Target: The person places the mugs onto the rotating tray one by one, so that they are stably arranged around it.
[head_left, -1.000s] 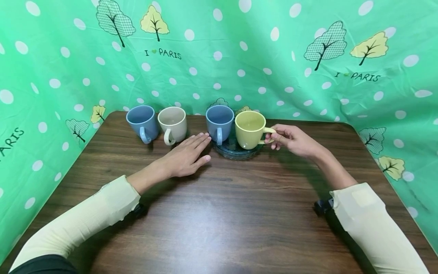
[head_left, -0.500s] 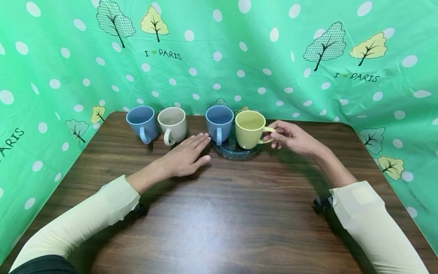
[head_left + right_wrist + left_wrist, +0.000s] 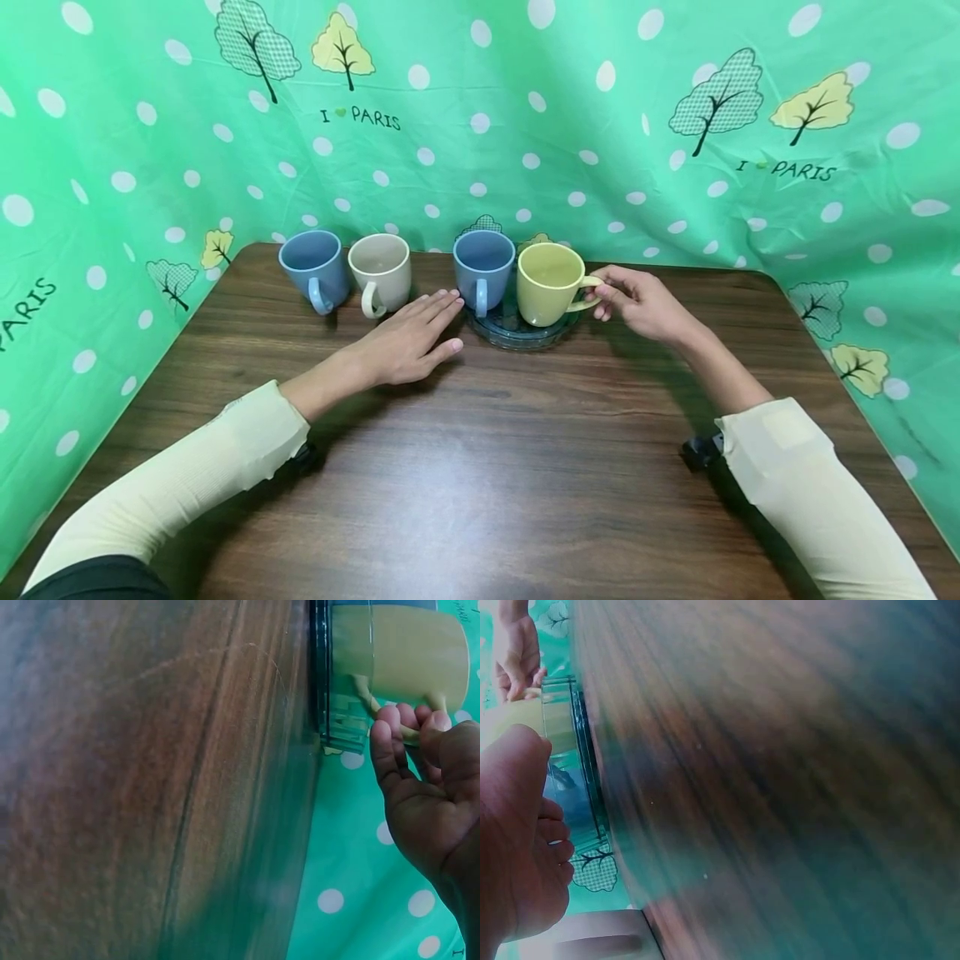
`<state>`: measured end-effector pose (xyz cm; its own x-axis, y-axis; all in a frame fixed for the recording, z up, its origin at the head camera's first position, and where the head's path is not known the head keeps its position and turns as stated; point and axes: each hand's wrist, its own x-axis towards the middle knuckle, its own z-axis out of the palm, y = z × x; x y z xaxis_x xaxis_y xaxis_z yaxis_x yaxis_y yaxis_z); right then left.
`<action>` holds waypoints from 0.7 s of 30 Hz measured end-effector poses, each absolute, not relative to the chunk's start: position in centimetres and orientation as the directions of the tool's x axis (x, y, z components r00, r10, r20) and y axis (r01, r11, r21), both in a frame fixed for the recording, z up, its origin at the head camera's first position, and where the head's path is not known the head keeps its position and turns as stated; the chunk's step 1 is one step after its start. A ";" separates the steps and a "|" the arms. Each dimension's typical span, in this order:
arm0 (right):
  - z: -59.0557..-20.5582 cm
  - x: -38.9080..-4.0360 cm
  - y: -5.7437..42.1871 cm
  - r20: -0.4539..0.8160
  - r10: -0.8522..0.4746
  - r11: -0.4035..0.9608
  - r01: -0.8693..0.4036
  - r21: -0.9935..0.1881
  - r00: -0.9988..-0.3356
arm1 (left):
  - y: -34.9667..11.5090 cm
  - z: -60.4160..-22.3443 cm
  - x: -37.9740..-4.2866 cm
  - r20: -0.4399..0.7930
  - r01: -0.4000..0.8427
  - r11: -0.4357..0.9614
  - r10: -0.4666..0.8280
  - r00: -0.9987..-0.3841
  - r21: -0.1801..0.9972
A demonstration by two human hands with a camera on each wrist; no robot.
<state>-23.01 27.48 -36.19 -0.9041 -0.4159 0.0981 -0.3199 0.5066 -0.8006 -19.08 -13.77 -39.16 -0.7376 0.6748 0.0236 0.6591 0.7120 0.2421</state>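
A yellow mug (image 3: 550,286) stands on a round clear glass dish (image 3: 521,336), its handle facing right. The thumb and fingers of my right hand (image 3: 641,304) pinch that handle. The right wrist view also shows the yellow mug (image 3: 420,656) behind the dish's glass wall, with my right hand (image 3: 435,787) at its handle. To its left on the dish is a blue mug (image 3: 483,265), handle toward me. My left hand (image 3: 408,342) lies palm down, fingers straight, fingertips at the dish's left edge; whether they touch it, I cannot tell.
Left of the dish, a second blue mug (image 3: 313,267) and a beige mug (image 3: 380,271) stand near the back edge of the dark wooden table (image 3: 480,467). A green dotted curtain (image 3: 450,100) hangs close behind the table and along both sides.
The yellow mug's handle and the right hand's fingers have shifted very slightly. Left hand and the other mugs stay where they were.
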 end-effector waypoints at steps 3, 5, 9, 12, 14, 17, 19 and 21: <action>-36.3 -22.8 27.4 0.104 -0.414 0.507 -0.324 -0.799 -0.904 | -13.8 -39.0 -19.1 0.020 0.657 0.714 0.673 -0.739 0.244; -36.3 -22.7 27.3 0.107 -0.417 0.507 -0.328 -0.797 -0.903 | -13.8 -39.0 -19.1 0.018 0.656 0.715 0.673 -0.740 0.243; -36.4 -22.4 27.2 0.115 -0.419 0.498 -0.334 -0.800 -0.901 | -13.8 -39.0 -19.2 0.017 0.655 0.715 0.672 -0.740 0.244; -36.5 -22.3 27.1 0.119 -0.424 0.489 -0.338 -0.804 -0.898 | -13.8 -39.2 -19.2 0.022 0.657 0.712 0.674 -0.738 0.246; -36.6 -22.2 27.1 0.122 -0.428 0.482 -0.340 -0.808 -0.896 | -13.8 -39.3 -19.3 0.024 0.659 0.711 0.675 -0.737 0.247; -36.8 -22.1 27.1 0.127 -0.437 0.469 -0.347 -0.812 -0.890 | -13.8 -39.4 -19.3 0.028 0.661 0.709 0.676 -0.736 0.245; -36.9 -22.1 27.0 0.131 -0.445 0.455 -0.350 -0.819 -0.886 | -13.8 -39.4 -19.2 0.031 0.663 0.708 0.678 -0.735 0.243; -36.9 -22.0 26.9 0.141 -0.455 0.439 -0.359 -0.824 -0.879 | -13.8 -39.4 -19.2 0.032 0.664 0.708 0.678 -0.734 0.241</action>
